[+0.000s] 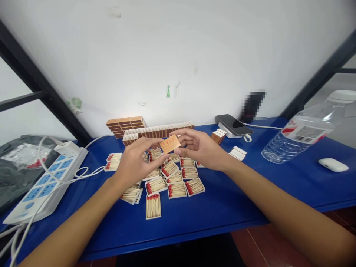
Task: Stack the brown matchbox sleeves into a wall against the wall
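Observation:
An orange matchbox (170, 144) with printing on its face is held up over the middle of the table. My right hand (198, 146) pinches its right end between thumb and fingers. At its left end, my left hand (141, 155) has thumb and fingers closed on the box. Below both hands lie several open trays of red-tipped matches (177, 189), some overlapping. One tray of matches (153, 206) lies nearest the front edge. Behind the hands a long row of matchboxes (164, 130) stands on edge, next to a stack of matchboxes (125, 124).
On the left are a white power strip (59, 185) with loose cables and a dark plastic bag (16, 167). To the right stand a few matchboxes (218, 136), white trays (237, 152), a phone (235, 124) on a stand, a water bottle (300, 129) and a white earbud case (333, 164).

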A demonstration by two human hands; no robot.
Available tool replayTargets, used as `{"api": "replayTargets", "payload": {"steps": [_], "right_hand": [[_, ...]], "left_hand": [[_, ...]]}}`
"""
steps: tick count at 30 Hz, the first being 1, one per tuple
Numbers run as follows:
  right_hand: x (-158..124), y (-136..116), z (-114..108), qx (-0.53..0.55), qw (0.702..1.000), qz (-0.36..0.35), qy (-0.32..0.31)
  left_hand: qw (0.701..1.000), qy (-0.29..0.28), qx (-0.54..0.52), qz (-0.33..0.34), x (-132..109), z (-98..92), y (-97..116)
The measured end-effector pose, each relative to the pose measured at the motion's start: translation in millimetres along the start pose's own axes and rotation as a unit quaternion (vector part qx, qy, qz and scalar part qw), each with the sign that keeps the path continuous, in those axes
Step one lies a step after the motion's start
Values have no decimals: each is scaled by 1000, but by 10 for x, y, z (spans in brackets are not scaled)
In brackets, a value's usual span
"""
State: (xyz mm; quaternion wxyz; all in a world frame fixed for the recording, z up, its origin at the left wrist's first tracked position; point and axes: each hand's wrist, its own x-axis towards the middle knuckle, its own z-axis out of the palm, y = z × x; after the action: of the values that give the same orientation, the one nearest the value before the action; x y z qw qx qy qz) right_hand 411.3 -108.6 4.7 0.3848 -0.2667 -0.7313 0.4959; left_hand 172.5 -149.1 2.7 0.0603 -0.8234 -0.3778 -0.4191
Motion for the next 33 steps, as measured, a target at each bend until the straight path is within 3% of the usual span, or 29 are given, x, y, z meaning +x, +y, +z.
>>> {"api": "replayTargets", "payload": {"steps": [4,13,27,33], "right_hand": [[-2,51,57,19,999,-8,49],[1,33,63,-1,999,-4,42],[7,144,159,58,995,34,77],[-26,103,207,23,999,14,32]], "left_hand": [[1000,10,15,-16,15,-25,-21],[1000,0,11,-13,6,-23,-37],[1000,18,5,-13,-6,-15,-39],[1000,23,-5,-1,-17,7,-11]]}}
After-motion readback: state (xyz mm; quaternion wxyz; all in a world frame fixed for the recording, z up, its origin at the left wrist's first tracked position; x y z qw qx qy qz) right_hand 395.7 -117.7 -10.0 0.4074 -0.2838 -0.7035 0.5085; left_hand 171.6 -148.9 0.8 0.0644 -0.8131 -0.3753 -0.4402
